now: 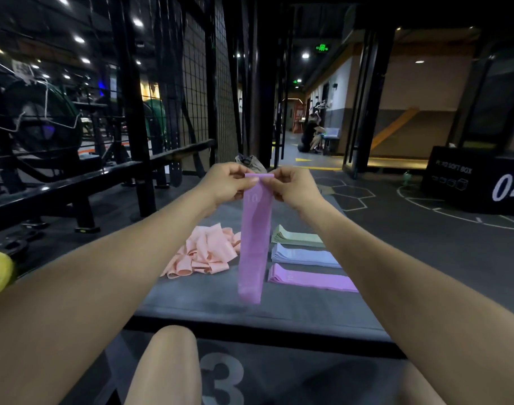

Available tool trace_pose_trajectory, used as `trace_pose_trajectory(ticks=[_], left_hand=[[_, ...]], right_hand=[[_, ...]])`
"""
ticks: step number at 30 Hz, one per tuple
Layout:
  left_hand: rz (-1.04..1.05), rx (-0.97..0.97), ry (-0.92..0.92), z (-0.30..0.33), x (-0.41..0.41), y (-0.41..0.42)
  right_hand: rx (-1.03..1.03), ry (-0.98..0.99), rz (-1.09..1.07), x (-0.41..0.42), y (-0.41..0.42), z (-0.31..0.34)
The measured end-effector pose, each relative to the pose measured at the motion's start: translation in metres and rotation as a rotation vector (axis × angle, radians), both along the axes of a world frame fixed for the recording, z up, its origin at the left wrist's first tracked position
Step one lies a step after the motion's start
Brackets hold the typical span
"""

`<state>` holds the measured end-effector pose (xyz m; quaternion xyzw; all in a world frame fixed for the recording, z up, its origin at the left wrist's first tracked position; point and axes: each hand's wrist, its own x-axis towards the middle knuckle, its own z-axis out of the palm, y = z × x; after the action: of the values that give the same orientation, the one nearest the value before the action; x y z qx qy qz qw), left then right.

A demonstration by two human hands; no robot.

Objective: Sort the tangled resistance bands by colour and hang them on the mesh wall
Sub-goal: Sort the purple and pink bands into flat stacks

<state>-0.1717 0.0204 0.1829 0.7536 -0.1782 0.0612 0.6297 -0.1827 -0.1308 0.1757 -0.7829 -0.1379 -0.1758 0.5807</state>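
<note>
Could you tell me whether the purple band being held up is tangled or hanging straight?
Straight. The purple band hangs flat and untwisted from both hands, left and right, pinching its top edge.

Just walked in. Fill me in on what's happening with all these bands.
A person is sorting resistance bands on a dark mat. Both hands, left and right, pinch the top edge of a purple band so it hangs straight down. To the right lie three flat stacks: green, lavender-blue and purple. A tangled peach pile is unsorted. Nothing visibly hangs on the mesh wall yet.
</note>
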Motion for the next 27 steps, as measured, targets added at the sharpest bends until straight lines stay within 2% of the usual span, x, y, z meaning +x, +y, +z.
trace_pose_trajectory(ticks=[9, 17, 22, 27], left_hand=[[-0.01, -0.078, -0.022, 0.0, -0.002, -0.023], [-0.084, -0.056, -0.014, -0.002, -0.003, -0.034], [-0.182, 0.113, 0.115, -0.048, -0.011, -0.047], [-0.238, 0.381, 0.174, -0.102, 0.0, -0.054]], right_hand=[[-0.219, -0.05, -0.016, 0.0, -0.02, 0.016], [-0.353, -0.109, -0.155, -0.004, -0.032, 0.022], [-0.235, -0.078, -0.234, -0.002, -0.043, 0.015], [-0.082, 0.033, -0.453, 0.004, -0.085, -0.008]])
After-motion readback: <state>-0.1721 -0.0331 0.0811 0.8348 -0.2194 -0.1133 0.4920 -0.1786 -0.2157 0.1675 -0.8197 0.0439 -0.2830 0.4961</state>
